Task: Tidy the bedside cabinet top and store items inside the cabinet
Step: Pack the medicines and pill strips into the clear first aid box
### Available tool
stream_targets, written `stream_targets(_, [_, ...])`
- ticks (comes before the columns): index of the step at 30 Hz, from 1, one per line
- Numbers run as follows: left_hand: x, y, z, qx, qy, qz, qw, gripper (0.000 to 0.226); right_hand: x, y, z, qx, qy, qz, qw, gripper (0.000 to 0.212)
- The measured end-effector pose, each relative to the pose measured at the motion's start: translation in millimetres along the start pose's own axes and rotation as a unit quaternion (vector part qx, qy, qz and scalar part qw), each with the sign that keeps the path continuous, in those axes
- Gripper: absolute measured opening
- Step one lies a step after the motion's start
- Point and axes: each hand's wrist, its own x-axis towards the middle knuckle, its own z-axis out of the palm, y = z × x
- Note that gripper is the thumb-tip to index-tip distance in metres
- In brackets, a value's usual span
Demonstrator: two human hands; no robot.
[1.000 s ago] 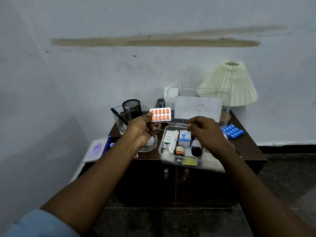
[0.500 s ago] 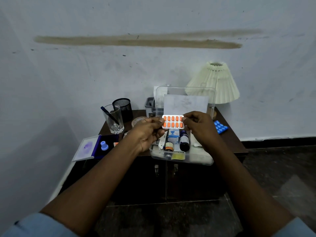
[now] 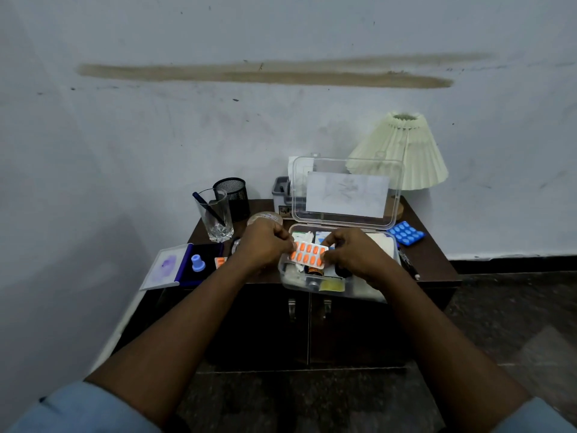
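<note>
- Pinching the left end of the orange blister pack between thumb and fingertips, the left hand is holding it just above the open clear box.
- The right hand is gripping the opposite end in the same way, so both hands are clamped on the 1 pack.
- The pack is showing 2 rows of orange tablets and is hanging slightly askew over the left half of the box. Whether it is touching the contents below, I cannot tell.
- The clear box is sitting at the front edge of the cabinet top. Its hinged lid is standing upright behind it, with a white paper sheet lying against the inside.
- Inside the box, a brown bottle with an orange label, a dark bottle, a yellow sachet and white cartons are crowding the left part. A white folded pad is filling the right side.
- A glass tumbler is standing at the back left, holding 1 dark pen that is leaning inside it. A black mesh cup is standing just behind it, its contents hidden.
- A grey holder is standing behind the lid, with white paper sticking up from it.
- An open purple case is lying at the left edge, carrying a blue cap, with a small orange strip just beside it.
- A blue blister pack is lying to the right of the box, near the pleated lamp.
- The 2 cabinet doors are sitting closed below.
</note>
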Motion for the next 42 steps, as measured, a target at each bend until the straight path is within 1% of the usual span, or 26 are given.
stream_targets(3, [0.0,0.1,-4.4,0.032,-0.002,0.036,0.999,0.015,1.6,0.7,0.5,-0.027,-0.026,0.009,0.999,0.017])
stream_targets(7, [1.5,1.1,-5.8,0.068,-0.015,0.053,0.996,0.018,2.8,-0.3,-0.8,-0.075,-0.029,-0.004,0.997,0.009])
stream_targets(10, [1.2,-0.1,-6.1,0.099,-0.03,0.064,0.993,0.023,2.3,-1.4,3.9,-0.139,-0.012,-0.031,0.99,0.008])
stream_targets(13, [0.6,0.3,-8.1,0.125,-0.046,0.085,0.987,0.034,0.1,-3.7,9.3,-0.175,0.011,-0.056,0.983,0.009])
stream_targets(14, [0.8,0.2,-8.6,0.134,-0.057,0.092,0.985,0.035,-1.1,-5.0,9.5,-0.187,0.012,-0.059,0.98,0.008])
stream_targets(16, [-0.2,1.0,-9.6,0.139,-0.07,0.106,0.982,0.029,-3.5,-8.7,6.6,-0.209,0.009,-0.067,0.976,0.008])
stream_targets(18, [-1.3,1.0,-10.0,0.111,-0.058,0.136,0.983,0.017,-6.2,-11.4,-1.8,-0.199,0.019,-0.08,0.977,0.008])
stream_targets(20, [-2.1,1.3,-8.3,0.056,-0.033,0.166,0.984,0.008,-9.6,-12.1,-15.9,-0.147,0.051,-0.094,0.983,0.008])
stream_targets(22, [-3.7,6.0,-1.5,-0.017,-0.025,0.162,0.986,0.005,-11.8,-9.5,-33.6,-0.096,0.08,-0.103,0.987,0.006])
stream_targets(24, [-5.9,14.5,11.7,-0.058,-0.029,0.158,0.985,0.006,-15.3,-3.9,-50.3,-0.089,0.09,-0.095,0.987,0.005])
stream_targets(28, [-7.8,36.1,41.6,-0.052,-0.059,0.163,0.984,0.011,-25.7,12.0,-81.4,-0.076,0.082,-0.062,0.992,0.008])
stream_targets(30, [-6.0,44.9,54.7,-0.005,-0.055,0.172,0.984,0.017,-31.1,16.9,-93.5,-0.097,0.074,-0.05,0.991,0.008])
stream_targets(33, [-4.2,51.6,70.8,0.063,-0.048,0.164,0.983,0.025,-34.0,21.9,-100.5,-0.161,0.053,-0.031,0.985,0.007])
stream_targets(35, [-3.8,52.1,77.5,0.099,-0.061,0.157,0.981,0.026,-34.5,24.4,-99.1,-0.247,0.023,-0.018,0.969,0.008])
stream_targets(38, [-3.0,52.8,81.8,0.142,-0.087,0.154,0.974,0.024,-32.9,24.3,-90.8,-0.374,-0.004,-0.011,0.927,0.011])
stream_targets(42, [-2.1,53.0,81.6,0.139,-0.091,0.161,0.973,0.017,-31.6,23.4,-76.0,-0.504,0.044,-0.023,0.862,0.014])
